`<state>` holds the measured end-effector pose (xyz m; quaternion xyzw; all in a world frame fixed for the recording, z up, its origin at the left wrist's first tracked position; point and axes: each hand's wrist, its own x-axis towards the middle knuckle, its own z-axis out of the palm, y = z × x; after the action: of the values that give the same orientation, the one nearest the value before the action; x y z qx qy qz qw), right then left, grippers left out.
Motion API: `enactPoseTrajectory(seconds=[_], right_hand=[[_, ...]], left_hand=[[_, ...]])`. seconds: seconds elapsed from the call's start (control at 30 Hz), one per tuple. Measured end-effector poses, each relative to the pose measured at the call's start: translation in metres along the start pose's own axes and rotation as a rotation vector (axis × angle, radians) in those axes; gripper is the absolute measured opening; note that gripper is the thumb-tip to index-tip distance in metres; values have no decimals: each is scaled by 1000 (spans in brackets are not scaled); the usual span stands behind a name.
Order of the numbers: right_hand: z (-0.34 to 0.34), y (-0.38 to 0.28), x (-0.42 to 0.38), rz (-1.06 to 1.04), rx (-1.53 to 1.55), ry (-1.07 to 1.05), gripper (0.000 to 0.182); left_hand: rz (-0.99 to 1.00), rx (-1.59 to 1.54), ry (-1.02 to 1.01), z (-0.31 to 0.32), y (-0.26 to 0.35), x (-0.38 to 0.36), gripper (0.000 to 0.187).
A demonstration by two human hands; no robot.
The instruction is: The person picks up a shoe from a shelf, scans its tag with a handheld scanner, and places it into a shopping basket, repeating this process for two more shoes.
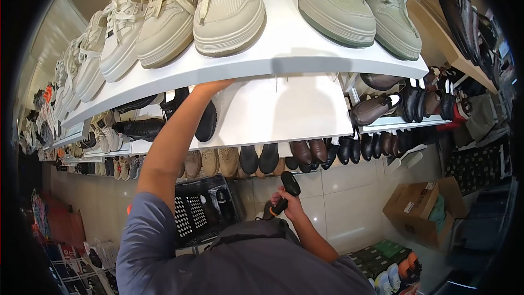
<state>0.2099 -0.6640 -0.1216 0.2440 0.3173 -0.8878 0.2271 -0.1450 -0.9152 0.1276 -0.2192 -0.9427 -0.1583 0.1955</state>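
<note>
My left arm reaches up beneath the white top shelf (262, 66); of my left hand (219, 83) only the part near the wrist shows, and its fingers are hidden behind the shelf edge. Black shoes (206, 122) stand on the lower white shelf (305, 109) beside that forearm. Low in front of my body, my right hand (290, 203) is closed around the handle of a black handheld barcode scanner (290, 184) with an orange band. Pale lace-up sneakers (232, 19) and grey-green sneakers (335, 11) line the top shelf above.
A black crate (232, 199) with shoes inside stands on the tiled floor to the left. Brown and black dress shoes (310, 152) fill the lower rack. At right is an open cardboard box (406, 207); stacked shoe boxes (382, 257) are at lower right.
</note>
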Motion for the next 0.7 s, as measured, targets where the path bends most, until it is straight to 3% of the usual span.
enactPoseTrajectory(seconds=[0.07, 0.1, 0.13, 0.27, 0.4, 0.47, 0.5, 0.53, 0.57, 0.6, 0.63, 0.67, 0.7], right_hand=[[2, 3, 3, -8, -83, 21, 24], [2, 5, 5, 1, -90, 17, 24], [-1, 9, 6, 18, -112, 33, 24], [-11, 18, 12, 127, -143, 85, 25], [-14, 25, 28, 197, -173, 111, 27], [-12, 28, 39, 221, -206, 118, 28], [-10, 30, 45, 227, -244, 149, 29], [-12, 34, 52, 230, -304, 159, 28], [-7, 36, 54, 197, -411, 178, 26], [-5, 38, 56, 161, -481, 129, 25], [-15, 45, 64, 136, -572, 119, 23], [-15, 50, 66, 137, -643, 132, 21], [-21, 57, 68, 128, -718, 150, 19]], left_hand=[[-1, -35, 221, -10, 30, -50, 35], [15, -295, 327, -13, 48, -81, 22], [-39, -425, 280, -1, 49, -121, 20], [-564, -595, 44, 59, 59, -323, 17], [-973, -421, -418, 94, 43, -555, 24], [-1314, -265, -768, 74, 45, -632, 26], [-713, 105, -1377, 92, 27, -689, 23], [-1167, -18, -1314, 89, 27, -712, 22], [-922, -27, -1468, 84, 21, -732, 20], [-974, -76, -1327, 109, 14, -773, 16], [-1042, -124, -1253, 84, 18, -745, 18], [-1367, -392, -832, 105, 11, -773, 20], [-1767, -621, -455, 74, 26, -721, 17]])
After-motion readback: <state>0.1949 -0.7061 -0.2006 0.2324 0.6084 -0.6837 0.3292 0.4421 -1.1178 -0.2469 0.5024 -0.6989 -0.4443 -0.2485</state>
